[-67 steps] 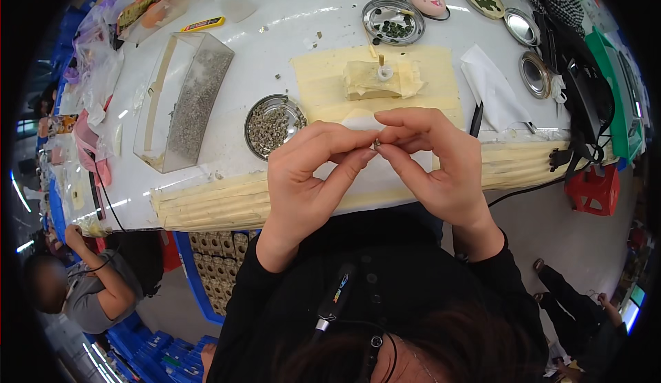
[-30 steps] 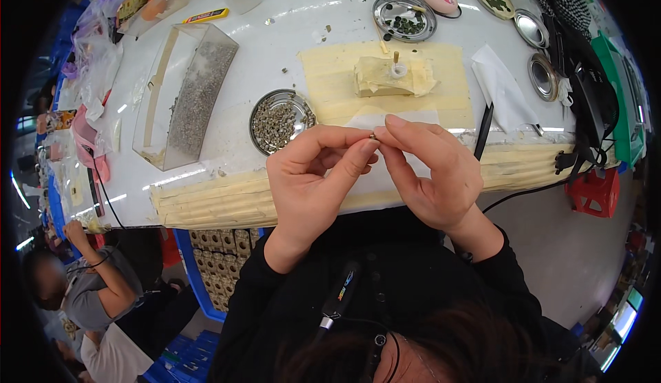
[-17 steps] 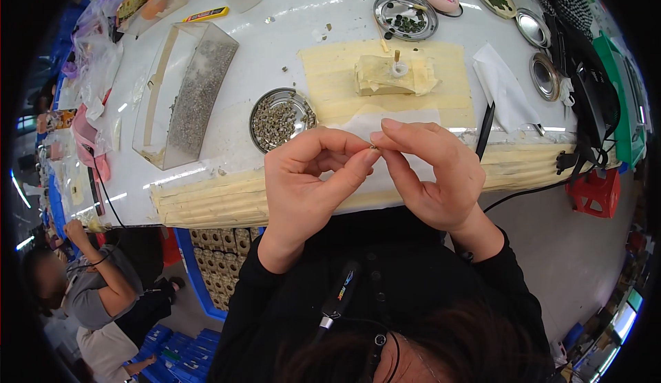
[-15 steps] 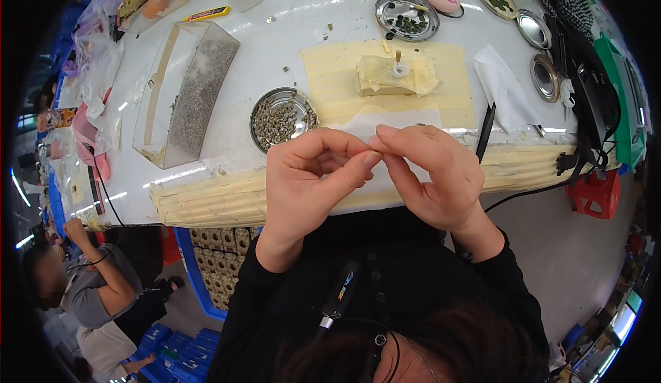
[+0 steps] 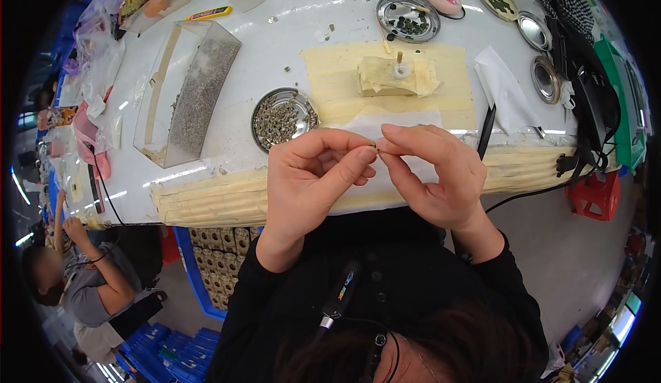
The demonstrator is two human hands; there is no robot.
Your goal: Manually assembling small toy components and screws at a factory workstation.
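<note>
White and glossy, the curved worktable [image 5: 289, 52] fills the top of the view, its near edge wrapped in layered cream tape [image 5: 206, 200]. Both hands are up over that edge now. Left hand [image 5: 310, 176], thumb and forefinger pinched tight; right hand [image 5: 434, 169], same pinch, fingertips meeting the left's. Between them sits a tiny metallic part [image 5: 376, 145], too small to make out its shape. It hangs just above the table's front rim, close to the person's chest.

Just behind the left hand, a round shiny metal dish [image 5: 284, 118] heaped with small greyish pieces. Left of that, a long clear plastic tray [image 5: 189, 94] holding a coarse, grainy grey strip. Straight ahead, a flat pale-yellow taped patch [image 5: 385, 83] with a lumpy taped block [image 5: 392, 77] and a small white ring on it. Farther back, another round tin [image 5: 407, 18] with dark green bits. Black cable [image 5: 523, 194] trails off the right edge.
</note>
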